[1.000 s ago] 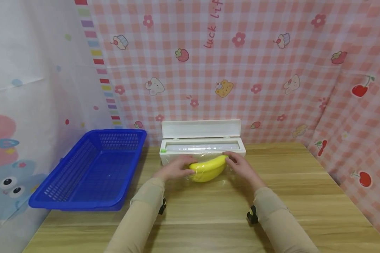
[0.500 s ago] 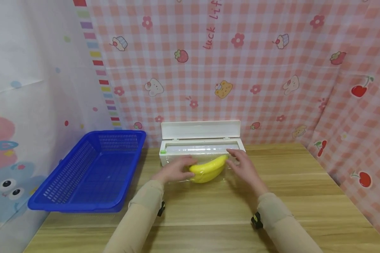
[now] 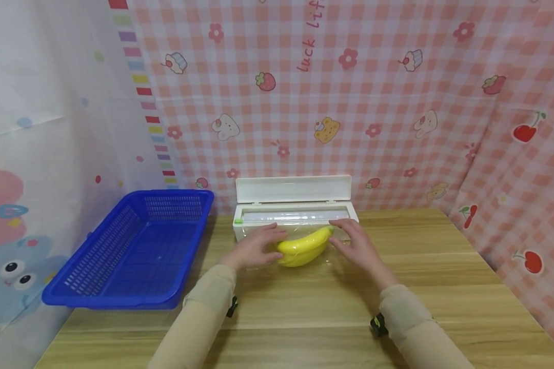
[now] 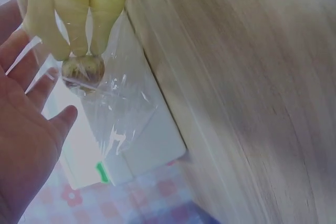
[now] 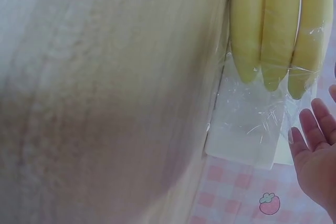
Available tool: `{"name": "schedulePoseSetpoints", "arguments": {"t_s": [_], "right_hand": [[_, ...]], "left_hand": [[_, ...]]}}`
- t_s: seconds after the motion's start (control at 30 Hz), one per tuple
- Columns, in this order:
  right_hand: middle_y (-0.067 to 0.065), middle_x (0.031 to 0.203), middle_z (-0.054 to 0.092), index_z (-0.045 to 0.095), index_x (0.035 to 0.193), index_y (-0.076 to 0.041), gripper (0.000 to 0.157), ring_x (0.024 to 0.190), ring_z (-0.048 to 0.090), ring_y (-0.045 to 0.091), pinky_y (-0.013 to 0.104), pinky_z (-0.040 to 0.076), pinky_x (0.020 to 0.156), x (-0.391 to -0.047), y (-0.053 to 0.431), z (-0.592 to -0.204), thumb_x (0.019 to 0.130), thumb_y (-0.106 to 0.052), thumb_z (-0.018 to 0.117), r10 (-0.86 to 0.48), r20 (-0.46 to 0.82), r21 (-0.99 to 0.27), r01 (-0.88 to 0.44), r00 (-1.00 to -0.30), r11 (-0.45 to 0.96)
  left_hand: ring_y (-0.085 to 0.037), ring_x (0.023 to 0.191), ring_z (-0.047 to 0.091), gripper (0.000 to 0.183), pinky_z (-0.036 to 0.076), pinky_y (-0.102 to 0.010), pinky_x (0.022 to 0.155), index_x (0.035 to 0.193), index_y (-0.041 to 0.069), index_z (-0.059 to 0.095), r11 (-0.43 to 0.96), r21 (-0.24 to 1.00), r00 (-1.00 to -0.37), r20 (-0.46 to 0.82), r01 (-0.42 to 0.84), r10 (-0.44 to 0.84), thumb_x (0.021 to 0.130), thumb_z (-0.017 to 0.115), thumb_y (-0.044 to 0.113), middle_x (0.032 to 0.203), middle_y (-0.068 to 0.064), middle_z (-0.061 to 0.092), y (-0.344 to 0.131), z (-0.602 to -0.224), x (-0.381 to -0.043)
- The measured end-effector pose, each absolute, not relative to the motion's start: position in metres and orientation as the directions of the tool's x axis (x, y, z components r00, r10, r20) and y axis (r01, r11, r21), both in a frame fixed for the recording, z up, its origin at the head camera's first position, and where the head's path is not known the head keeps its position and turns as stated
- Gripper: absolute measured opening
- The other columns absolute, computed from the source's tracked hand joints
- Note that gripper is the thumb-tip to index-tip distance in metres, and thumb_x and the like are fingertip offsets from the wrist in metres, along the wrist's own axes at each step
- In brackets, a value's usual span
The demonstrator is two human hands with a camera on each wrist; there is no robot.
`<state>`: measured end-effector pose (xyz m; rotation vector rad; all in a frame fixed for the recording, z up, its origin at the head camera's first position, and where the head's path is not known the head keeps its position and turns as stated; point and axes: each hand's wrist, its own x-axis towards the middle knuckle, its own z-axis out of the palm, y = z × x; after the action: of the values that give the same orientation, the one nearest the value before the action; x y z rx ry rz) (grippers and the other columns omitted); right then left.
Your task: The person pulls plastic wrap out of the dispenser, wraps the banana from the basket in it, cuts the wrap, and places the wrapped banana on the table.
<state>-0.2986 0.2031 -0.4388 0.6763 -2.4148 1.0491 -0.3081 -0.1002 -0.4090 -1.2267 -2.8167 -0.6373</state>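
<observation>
A bunch of yellow bananas (image 3: 304, 249) lies in front of the white cling film dispenser (image 3: 300, 206), its lid raised. Clear cling film (image 4: 113, 114) covers the bunch and drapes loosely past the stem end and the tips. My left hand (image 3: 256, 248) is at the stem end, its fingers spread and touching the film. In the left wrist view the thumb stands apart from the other fingers. My right hand (image 3: 357, 247) is beside the banana tips, with its fingers loosely extended. The right wrist view shows those fingers (image 5: 311, 129) near the film's edge.
A blue plastic basket (image 3: 179, 266) stands on the wooden table (image 3: 300, 318) to the left. Pink checked cloth (image 3: 281, 107) hangs behind the dispenser and along the right side, with white printed cloth (image 3: 41, 128) at the left.
My right hand has moved a little right, away from the banana tips, and its fingers have loosened. The left hand stays at the stem end, and the bananas have barely shifted.
</observation>
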Motion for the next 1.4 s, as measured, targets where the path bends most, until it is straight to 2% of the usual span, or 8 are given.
{"name": "schedulePoseSetpoints", "arguments": {"t_s": [0.17, 0.37, 0.63, 0.77, 0.97, 1.2, 1.4], "right_hand": [[0.021, 0.124, 0.060, 0.062, 0.125, 0.002, 0.042, 0.117, 0.054, 0.038, 0.054, 0.041, 0.104, -0.297, 0.202, -0.436, 0.086, -0.005, 0.076, -0.263, 0.559, -0.541, -0.587, -0.786, 0.603], [0.017, 0.125, 0.061, 0.062, 0.126, -0.001, 0.045, 0.119, 0.054, 0.036, 0.052, 0.041, 0.104, -0.296, 0.197, -0.429, 0.085, -0.005, 0.077, -0.273, 0.591, -0.521, -0.618, -0.759, 0.589], [0.017, 0.126, 0.062, 0.062, 0.127, -0.002, 0.045, 0.120, 0.052, 0.036, 0.053, 0.039, 0.105, -0.295, 0.185, -0.419, 0.085, -0.007, 0.077, -0.282, 0.601, -0.514, -0.632, -0.748, 0.580], [0.017, 0.126, 0.062, 0.062, 0.127, -0.001, 0.045, 0.121, 0.052, 0.036, 0.052, 0.038, 0.106, -0.295, 0.180, -0.415, 0.085, -0.008, 0.077, -0.283, 0.606, -0.505, -0.635, -0.743, 0.585], [0.014, 0.128, 0.062, 0.062, 0.128, -0.004, 0.047, 0.121, 0.051, 0.035, 0.051, 0.038, 0.106, -0.293, 0.173, -0.408, 0.085, -0.010, 0.078, -0.281, 0.592, -0.515, -0.622, -0.756, 0.590], [0.015, 0.127, 0.062, 0.062, 0.128, -0.004, 0.047, 0.121, 0.050, 0.036, 0.052, 0.037, 0.106, -0.293, 0.164, -0.406, 0.084, -0.007, 0.078, -0.280, 0.618, -0.518, -0.648, -0.735, 0.558], [0.016, 0.125, 0.063, 0.062, 0.126, -0.001, 0.045, 0.120, 0.051, 0.036, 0.051, 0.037, 0.106, -0.293, 0.156, -0.409, 0.084, -0.006, 0.077, -0.259, 0.638, -0.546, -0.663, -0.726, 0.512]], "left_hand": [[-0.038, 0.141, 0.034, 0.056, 0.023, -0.056, 0.115, 0.141, 0.002, 0.052, 0.580, 0.373, -0.675, 0.215, 0.724, 0.705, 0.093, 0.068, 0.028, 0.147, -0.014, 0.048, -0.104, -0.407, -0.308], [-0.038, 0.135, 0.042, 0.053, 0.028, -0.052, 0.114, 0.137, 0.001, 0.055, 0.542, 0.398, -0.663, 0.300, 0.740, 0.686, 0.092, 0.070, 0.024, 0.140, -0.017, 0.055, -0.108, -0.402, -0.307], [-0.038, 0.122, 0.054, 0.047, 0.038, -0.050, 0.108, 0.128, -0.002, 0.062, 0.536, 0.402, -0.670, 0.459, 0.742, 0.583, 0.087, 0.076, 0.017, 0.128, -0.019, 0.063, -0.117, -0.398, -0.307], [-0.038, 0.118, 0.057, 0.045, 0.041, -0.050, 0.105, 0.125, -0.002, 0.064, 0.551, 0.422, -0.691, 0.512, 0.720, 0.511, 0.085, 0.077, 0.014, 0.123, -0.019, 0.065, -0.122, -0.396, -0.308], [-0.038, 0.121, 0.054, 0.048, 0.039, -0.051, 0.106, 0.127, -0.002, 0.063, 0.588, 0.501, -0.768, 0.498, 0.634, 0.404, 0.084, 0.079, 0.013, 0.127, -0.019, 0.063, -0.130, -0.393, -0.308], [-0.037, 0.119, 0.054, 0.055, 0.038, -0.049, 0.106, 0.124, -0.001, 0.065, 0.625, 0.486, -0.770, 0.547, 0.612, 0.329, 0.077, 0.085, 0.016, 0.126, -0.017, 0.064, -0.136, -0.397, -0.316], [-0.038, 0.122, 0.052, 0.056, 0.035, -0.049, 0.109, 0.124, 0.000, 0.065, 0.663, 0.525, -0.815, 0.528, 0.534, 0.240, 0.076, 0.086, 0.018, 0.126, -0.017, 0.065, -0.140, -0.404, -0.321]]}}
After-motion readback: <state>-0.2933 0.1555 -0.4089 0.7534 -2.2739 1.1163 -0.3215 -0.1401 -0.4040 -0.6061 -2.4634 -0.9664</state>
